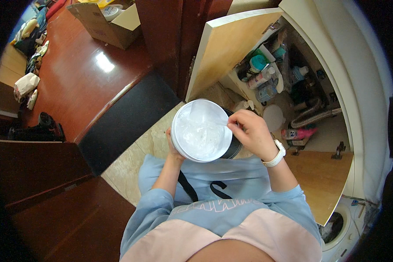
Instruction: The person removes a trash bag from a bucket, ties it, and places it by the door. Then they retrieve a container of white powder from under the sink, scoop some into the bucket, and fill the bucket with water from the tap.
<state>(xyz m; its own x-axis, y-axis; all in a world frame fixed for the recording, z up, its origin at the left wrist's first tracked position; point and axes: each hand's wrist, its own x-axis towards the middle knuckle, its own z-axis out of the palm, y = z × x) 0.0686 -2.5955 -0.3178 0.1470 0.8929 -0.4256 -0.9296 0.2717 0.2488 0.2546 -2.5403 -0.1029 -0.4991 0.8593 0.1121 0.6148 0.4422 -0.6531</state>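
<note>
My left hand [174, 145] supports a round white plastic tub [203, 159] from its left side, with most of the fingers hidden behind it. Inside lies a white substance [199, 137], partly covered by thin translucent plastic film [201, 113]. At the tub's right rim, my right hand [250, 131] pinches the edge of this film between thumb and fingertips. A white watch is on that wrist. Below and partly behind the tub shows a round black container [233, 147].
An open cabinet door [235, 49] rises ahead; a second door [317, 177] stands open at right. Bottles [262, 77], a white round lid [273, 117] and a corrugated hose [314, 118] are inside. A black mat [127, 121], cardboard box [111, 31] and washing machine [340, 226] surround me.
</note>
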